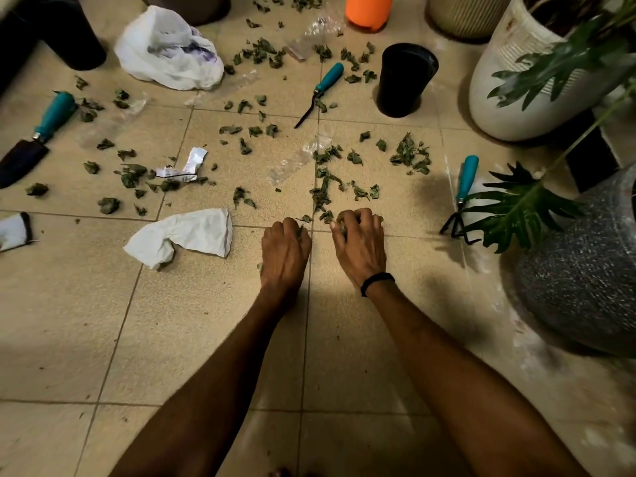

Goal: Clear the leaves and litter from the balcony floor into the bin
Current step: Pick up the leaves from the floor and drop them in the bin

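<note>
Dried green leaves (325, 187) lie scattered over the beige tiled floor (206, 321), thickest just beyond my hands. My left hand (284, 251) rests on the floor with its fingers curled around a few leaves. Beside it, my right hand (359, 244), a black band on the wrist, is closed on a small clump of leaves. Litter lies around: a crumpled white paper (186, 235) to the left, a torn wrapper (186, 166), clear plastic scraps (296, 160) and a white plastic bag (168, 51). A black bin (404, 79) stands upright at the back.
Teal-handled tools lie about: a trowel (38, 132) at left, a weeder (320, 92) in the middle, a hand rake (463, 197) at right. Large planters (509, 91) (578, 280) with leafy plants crowd the right side. An orange container (368, 10) and dark pots stand at the back.
</note>
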A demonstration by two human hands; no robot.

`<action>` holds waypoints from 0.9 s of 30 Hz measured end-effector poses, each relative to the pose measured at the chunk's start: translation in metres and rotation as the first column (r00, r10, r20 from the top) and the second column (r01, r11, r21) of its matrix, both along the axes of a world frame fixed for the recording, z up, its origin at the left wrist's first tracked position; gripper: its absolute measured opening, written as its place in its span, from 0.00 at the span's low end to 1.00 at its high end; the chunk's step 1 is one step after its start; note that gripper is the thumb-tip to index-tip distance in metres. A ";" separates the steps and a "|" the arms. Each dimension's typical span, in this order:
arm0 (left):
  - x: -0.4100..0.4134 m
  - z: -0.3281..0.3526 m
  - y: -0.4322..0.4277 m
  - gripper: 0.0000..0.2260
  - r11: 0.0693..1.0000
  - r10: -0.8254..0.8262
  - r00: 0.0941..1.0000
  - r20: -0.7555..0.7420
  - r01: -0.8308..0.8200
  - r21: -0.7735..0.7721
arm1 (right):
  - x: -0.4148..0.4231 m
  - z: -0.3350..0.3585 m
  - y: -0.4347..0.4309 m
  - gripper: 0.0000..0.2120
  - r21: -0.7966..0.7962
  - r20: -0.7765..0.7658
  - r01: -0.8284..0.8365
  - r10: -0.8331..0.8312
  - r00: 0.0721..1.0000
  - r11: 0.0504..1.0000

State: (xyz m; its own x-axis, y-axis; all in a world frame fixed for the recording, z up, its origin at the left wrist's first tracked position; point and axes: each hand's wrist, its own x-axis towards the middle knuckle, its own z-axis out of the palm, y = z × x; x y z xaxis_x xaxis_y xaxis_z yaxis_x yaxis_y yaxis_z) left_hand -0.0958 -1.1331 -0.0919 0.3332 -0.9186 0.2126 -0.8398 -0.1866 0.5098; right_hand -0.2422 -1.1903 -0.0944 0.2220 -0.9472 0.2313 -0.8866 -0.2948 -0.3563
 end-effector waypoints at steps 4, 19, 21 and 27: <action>0.008 0.011 0.006 0.04 1.000 -0.005 0.991 -0.135 0.008 0.026 | 0.004 -0.002 0.009 0.15 -0.057 -0.007 0.081 -0.081 0.997 0.995; 0.012 0.049 0.010 0.14 0.969 0.220 0.897 -0.383 -0.157 0.189 | 0.027 0.031 0.033 0.22 0.169 0.220 0.209 -0.243 0.945 0.963; 0.019 0.058 0.010 0.16 0.971 0.225 0.860 -0.458 -0.158 0.181 | 0.038 0.038 0.034 0.21 0.188 0.250 0.191 -0.235 0.939 0.963; 0.050 0.106 0.022 0.15 0.931 0.334 0.833 -0.440 -0.219 0.292 | 0.084 0.091 0.054 0.21 0.221 0.209 0.060 -0.108 0.972 0.973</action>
State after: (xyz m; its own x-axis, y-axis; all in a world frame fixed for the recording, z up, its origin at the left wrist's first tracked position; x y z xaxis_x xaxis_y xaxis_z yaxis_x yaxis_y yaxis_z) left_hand -0.0458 -1.1107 0.0144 0.5871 -0.7750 -0.2340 -0.4001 -0.5290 0.7483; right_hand -0.1579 -1.1365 -0.0031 0.1061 -0.9927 0.0577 -0.7984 -0.1197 -0.5901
